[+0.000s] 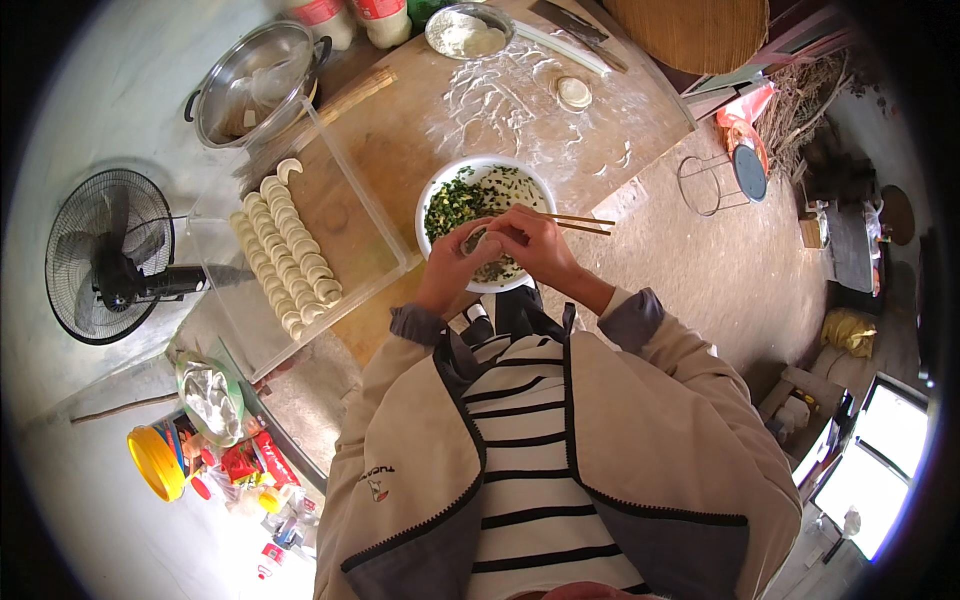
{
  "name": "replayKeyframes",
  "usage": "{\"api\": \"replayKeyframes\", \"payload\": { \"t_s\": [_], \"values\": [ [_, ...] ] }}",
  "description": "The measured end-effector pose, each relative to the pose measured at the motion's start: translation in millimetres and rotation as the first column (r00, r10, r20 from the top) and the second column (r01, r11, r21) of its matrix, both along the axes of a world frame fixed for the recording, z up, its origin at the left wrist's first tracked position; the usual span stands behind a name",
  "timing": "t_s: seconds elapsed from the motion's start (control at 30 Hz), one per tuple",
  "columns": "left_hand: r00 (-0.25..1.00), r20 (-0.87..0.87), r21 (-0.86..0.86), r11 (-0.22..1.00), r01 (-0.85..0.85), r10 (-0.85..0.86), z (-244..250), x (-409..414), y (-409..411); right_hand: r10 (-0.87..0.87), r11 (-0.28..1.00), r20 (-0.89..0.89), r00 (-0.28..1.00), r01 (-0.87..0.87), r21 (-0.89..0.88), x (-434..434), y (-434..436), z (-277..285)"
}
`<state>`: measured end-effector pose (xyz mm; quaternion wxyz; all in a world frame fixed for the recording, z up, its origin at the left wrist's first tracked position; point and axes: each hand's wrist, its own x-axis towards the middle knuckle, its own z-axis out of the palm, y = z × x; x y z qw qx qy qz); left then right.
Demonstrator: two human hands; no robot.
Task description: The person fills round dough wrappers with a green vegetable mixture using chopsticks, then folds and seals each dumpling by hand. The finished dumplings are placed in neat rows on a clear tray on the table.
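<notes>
My left hand point(450, 264) and my right hand point(537, 246) meet over the near part of a white bowl point(551, 196). Their fingers pinch a dumpling wrapper point(475, 240), which they mostly hide. Chopped green filling with pale yellow bits point(454, 204) fills part of the bowl. A pair of chopsticks point(581, 222) rests across the bowl, sticking out to the right past my right hand. To the left, several shaped dumplings point(285, 255) lie in rows inside a clear plastic tray point(358, 187).
Floured wooden table point(409, 97) carries round wrappers point(574, 94), a flour bowl point(469, 31), a knife point(574, 26) and a steel pot point(255, 56). A standing fan point(109, 255) is at left. On the floor at right stands a stool point(748, 174).
</notes>
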<state>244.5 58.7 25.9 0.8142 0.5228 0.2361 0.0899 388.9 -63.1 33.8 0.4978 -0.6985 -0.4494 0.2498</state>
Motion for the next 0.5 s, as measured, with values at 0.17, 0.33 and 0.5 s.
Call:
{"api": "replayKeyframes", "payload": {
  "t_s": [0.17,0.33,0.5],
  "values": [
    [0.998,-0.008,0.254,0.965,0.057,-0.057,-11.0,-1.8,5.5,0.016,1.0,0.004,1.0,-0.016,0.023,2.8,1.7,5.2],
    [0.999,-0.029,0.266,0.963,0.042,-0.035,-11.3,0.0,5.3,0.065,0.994,0.107,0.992,-0.073,0.079,10.3,6.9,8.2],
    [0.999,-0.008,0.262,0.965,0.035,-0.034,-13.7,0.3,4.7,0.17,0.979,0.194,0.966,-0.188,0.08,19.6,9.8,18.1]
  ]
}}
